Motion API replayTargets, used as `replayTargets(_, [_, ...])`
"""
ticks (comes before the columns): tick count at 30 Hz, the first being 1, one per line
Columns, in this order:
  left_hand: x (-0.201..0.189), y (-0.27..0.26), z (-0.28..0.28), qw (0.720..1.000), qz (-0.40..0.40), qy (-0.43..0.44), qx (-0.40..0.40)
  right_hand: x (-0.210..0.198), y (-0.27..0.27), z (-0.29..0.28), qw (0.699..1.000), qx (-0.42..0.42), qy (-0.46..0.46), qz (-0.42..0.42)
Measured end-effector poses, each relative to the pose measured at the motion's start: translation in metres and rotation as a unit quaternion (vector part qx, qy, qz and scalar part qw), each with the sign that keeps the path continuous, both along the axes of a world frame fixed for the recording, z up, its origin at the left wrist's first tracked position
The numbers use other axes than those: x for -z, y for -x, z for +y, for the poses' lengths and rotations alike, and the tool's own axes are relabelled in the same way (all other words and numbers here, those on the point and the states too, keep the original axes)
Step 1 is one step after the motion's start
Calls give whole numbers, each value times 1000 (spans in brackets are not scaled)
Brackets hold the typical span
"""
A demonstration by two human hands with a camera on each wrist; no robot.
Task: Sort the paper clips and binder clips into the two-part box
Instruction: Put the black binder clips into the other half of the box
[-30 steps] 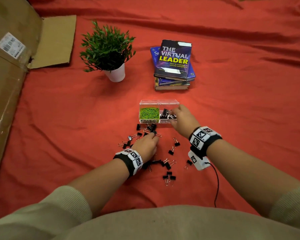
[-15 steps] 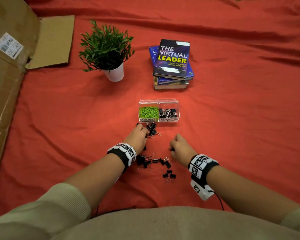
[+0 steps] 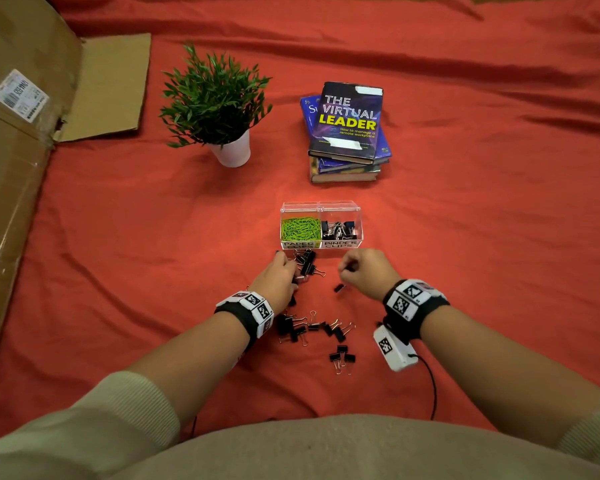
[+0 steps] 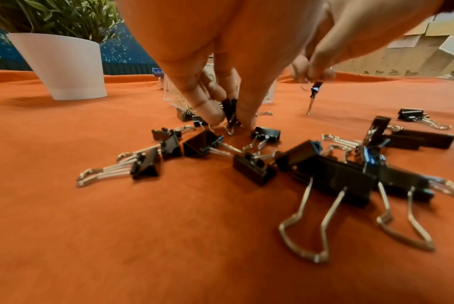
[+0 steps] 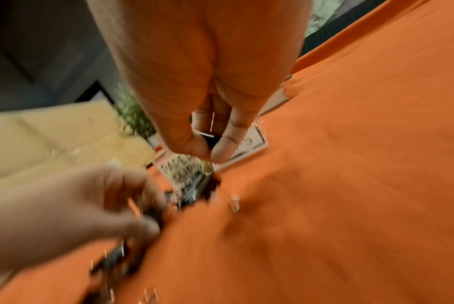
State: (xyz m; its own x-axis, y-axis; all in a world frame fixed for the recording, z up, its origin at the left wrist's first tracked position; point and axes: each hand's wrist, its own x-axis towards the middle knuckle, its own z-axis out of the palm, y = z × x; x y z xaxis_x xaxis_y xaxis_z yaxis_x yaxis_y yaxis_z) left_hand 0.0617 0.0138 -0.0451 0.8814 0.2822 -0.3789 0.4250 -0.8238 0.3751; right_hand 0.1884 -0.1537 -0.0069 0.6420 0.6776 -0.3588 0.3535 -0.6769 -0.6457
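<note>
My right hand (image 3: 364, 271) has come up from the loose binder clips (image 3: 312, 329) toward the two-part box (image 3: 321, 226), pinching a binder clip (image 4: 314, 88). My left hand (image 3: 278, 279) still pinches another clip (image 4: 230, 113) on the red cloth (image 3: 118, 254) before the box.

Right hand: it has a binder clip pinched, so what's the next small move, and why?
Probably carry it forward and drop it in the right compartment labelled BINDER CLIPS. The right hand pinches a binder clip clear of the cloth, just short of the two-part box, whose left side holds only green paper clips.
</note>
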Motion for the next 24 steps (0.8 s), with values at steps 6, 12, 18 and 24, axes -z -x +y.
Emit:
replayTargets(6, [-12,-5,-2,999,-25,2,29,-23,-41,36,993,76,-56,-74])
replayTargets(12, [-45,-45,-4,994,-101,24,28,-17,-49,33,995,21,-15,-95])
replayTargets(18, [-55,-103,-5,990,-126,69,-3,-10,-27,-25,992,-77,95,-40])
replayTargets(24, [-46,-111,-20,992,-110,64,-8,8,0,-76,962,-188,197,11])
